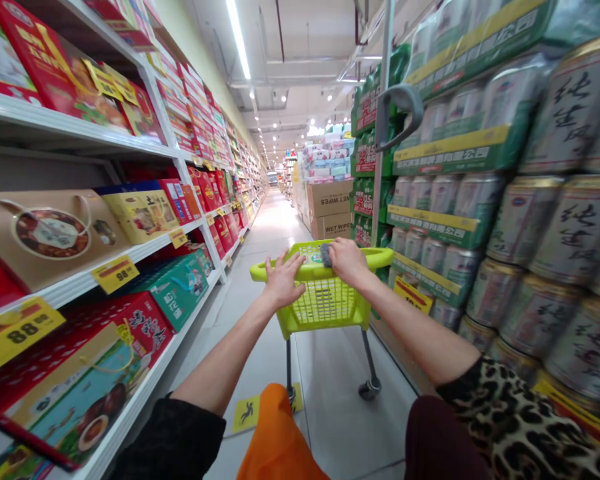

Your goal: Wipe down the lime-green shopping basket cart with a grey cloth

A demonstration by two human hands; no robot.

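Observation:
A lime-green shopping cart (325, 303) stands in the aisle straight ahead of me. My left hand (283, 279) rests on the left part of its handle bar, fingers stretched forward and spread. My right hand (347, 260) is closed over the right part of the bar, and a small grey object shows under its fingers. The cart's basket looks empty through the mesh.
Shelves (130, 253) of red and green gift boxes with yellow price tags line the left. Stacked shrink-wrapped cans (530, 220) fill the right. Cardboard boxes of wet wipes (333, 207) stand further down. A yellow floor sticker (247, 412) lies near me.

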